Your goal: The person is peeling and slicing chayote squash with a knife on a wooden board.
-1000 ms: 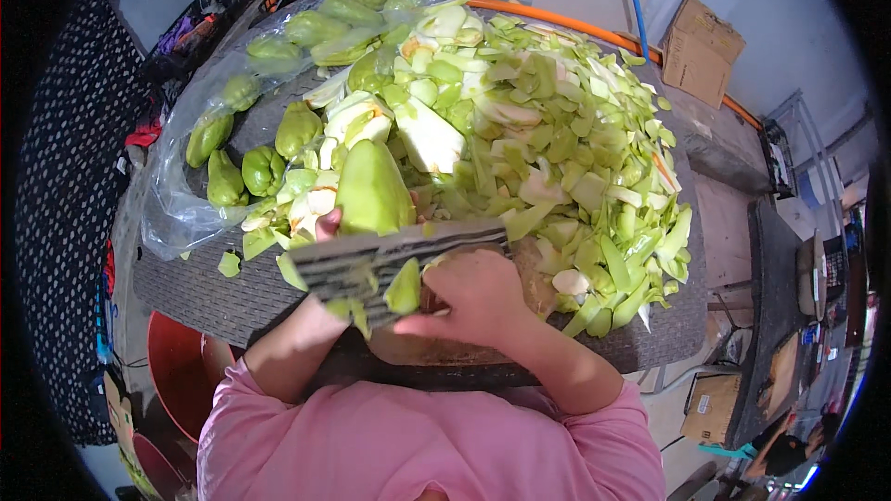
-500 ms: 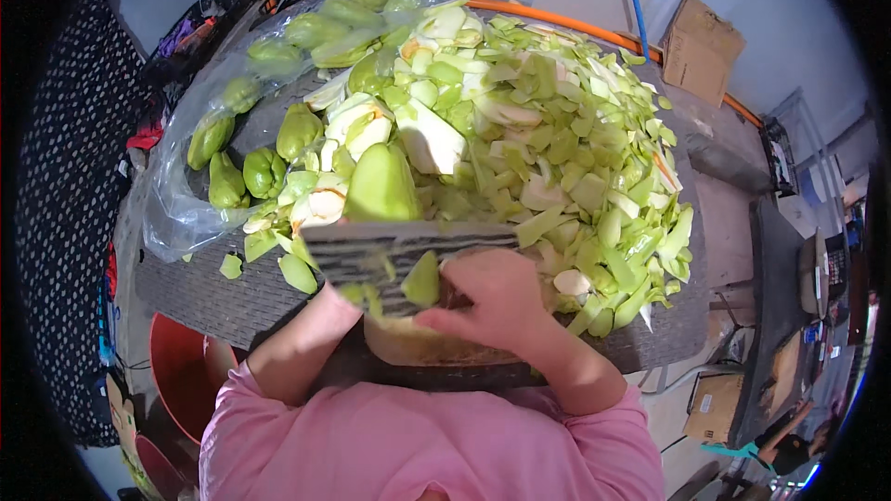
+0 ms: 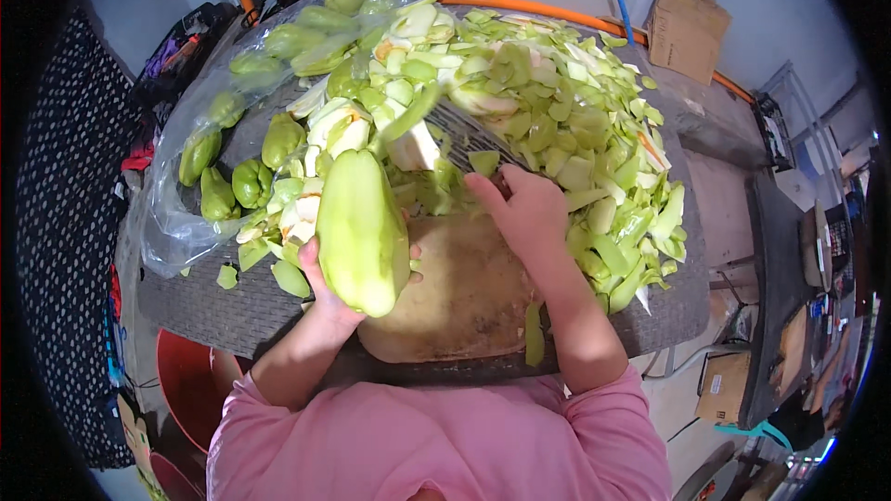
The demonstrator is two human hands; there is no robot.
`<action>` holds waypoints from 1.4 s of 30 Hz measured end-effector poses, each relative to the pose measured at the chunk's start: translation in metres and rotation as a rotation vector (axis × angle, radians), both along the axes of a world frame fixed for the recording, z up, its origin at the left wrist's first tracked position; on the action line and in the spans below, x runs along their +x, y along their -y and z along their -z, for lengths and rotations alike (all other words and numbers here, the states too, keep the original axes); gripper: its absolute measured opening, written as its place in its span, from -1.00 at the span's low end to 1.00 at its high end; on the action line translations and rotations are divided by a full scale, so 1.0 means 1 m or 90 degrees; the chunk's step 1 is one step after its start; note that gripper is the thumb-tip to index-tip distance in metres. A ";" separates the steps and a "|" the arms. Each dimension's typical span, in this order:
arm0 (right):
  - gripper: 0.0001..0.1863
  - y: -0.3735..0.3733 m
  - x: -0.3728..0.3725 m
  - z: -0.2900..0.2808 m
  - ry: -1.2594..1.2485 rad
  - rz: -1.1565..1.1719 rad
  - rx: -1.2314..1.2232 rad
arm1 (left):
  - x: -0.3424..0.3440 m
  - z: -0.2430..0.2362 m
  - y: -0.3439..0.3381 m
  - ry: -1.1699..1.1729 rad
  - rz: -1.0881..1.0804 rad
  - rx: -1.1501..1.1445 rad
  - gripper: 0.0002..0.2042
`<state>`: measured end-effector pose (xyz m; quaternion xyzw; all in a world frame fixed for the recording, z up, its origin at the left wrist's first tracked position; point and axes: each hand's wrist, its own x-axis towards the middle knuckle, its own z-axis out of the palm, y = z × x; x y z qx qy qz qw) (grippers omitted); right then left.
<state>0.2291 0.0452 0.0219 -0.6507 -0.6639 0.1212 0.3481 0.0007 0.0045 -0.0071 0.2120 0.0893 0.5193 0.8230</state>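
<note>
Main change vs half a second ago: the knife was off the squash. Then, its wide striped blade lay crosswise over the squash's lower end and hid part of the board; now it slanted up-left over the edge of the peel pile, tip away from the person. Right hand had moved up and forward with it, fingers wrapped around the handle, which was mostly hidden. One peel piece was on the blade, same as before; a longer blurred strip showed near the tip, can't tell if touching. Left hand kept its hold: fingers clamped on the squash, thumb on its left side, fingertips on its right. Squash was now visible end to end, pale green, narrow end up, in the hand over the board's left part. Board was mostly uncovered, on the bench. Whole green squashes and the clear plastic bag at left looked unchanged.
</note>
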 end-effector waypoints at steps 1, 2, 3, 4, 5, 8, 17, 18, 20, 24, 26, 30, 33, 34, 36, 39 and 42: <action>-0.49 0.002 0.002 -0.003 -0.018 0.001 -0.002 | -0.001 0.000 -0.003 0.022 0.018 -0.021 -0.19; -0.50 0.008 0.001 -0.008 -0.035 0.002 -0.005 | -0.002 0.002 -0.006 0.044 0.035 -0.041 -0.20; -0.51 0.015 -0.001 -0.013 -0.053 -0.003 -0.011 | -0.005 0.005 -0.008 0.067 0.047 -0.065 -0.21; -0.50 0.022 -0.004 -0.017 -0.057 -0.037 -0.018 | -0.008 0.010 -0.012 0.099 0.079 -0.066 -0.22; -0.49 0.028 -0.006 -0.022 -0.061 -0.072 -0.025 | -0.010 0.016 -0.018 0.131 0.110 -0.066 -0.23; -0.46 0.046 -0.020 -0.023 -0.053 -0.226 0.016 | -0.012 0.022 -0.018 0.041 -0.029 -0.203 -0.26; -0.43 0.076 -0.059 -0.009 0.054 -0.398 0.140 | -0.004 -0.003 -0.015 -0.079 -0.027 -0.063 -0.24; -0.43 0.075 -0.058 -0.009 0.063 -0.398 0.126 | -0.004 0.001 -0.016 -0.073 -0.028 -0.034 -0.24; -0.45 0.070 -0.057 -0.009 0.080 -0.391 0.104 | -0.008 -0.001 -0.014 -0.063 -0.001 -0.060 -0.27; -0.49 0.046 -0.045 -0.002 0.097 -0.306 0.080 | -0.019 0.024 -0.018 -0.014 -0.112 -0.181 -0.36; -0.49 0.029 -0.030 0.001 0.091 -0.191 0.048 | -0.018 0.012 -0.015 -0.053 -0.110 -0.178 -0.34; -0.46 0.014 -0.006 -0.003 0.021 -0.035 -0.020 | -0.010 -0.001 -0.009 0.046 -0.036 -0.160 -0.31; -0.50 0.024 -0.011 -0.012 -0.034 -0.099 -0.020 | -0.013 0.008 -0.015 0.039 -0.012 -0.162 -0.31; -0.50 0.030 -0.013 -0.013 -0.040 -0.151 -0.015 | -0.015 0.010 -0.015 0.020 -0.033 -0.180 -0.31; -0.50 0.038 -0.020 -0.014 -0.036 -0.251 0.007 | -0.019 0.012 -0.016 -0.020 -0.071 -0.216 -0.32; -0.49 0.047 -0.032 -0.013 0.004 -0.363 0.067 | -0.012 0.012 -0.020 0.136 0.016 -0.154 -0.32; -0.48 0.048 -0.037 -0.010 0.041 -0.410 0.126 | -0.013 0.014 -0.025 0.123 0.039 -0.060 -0.30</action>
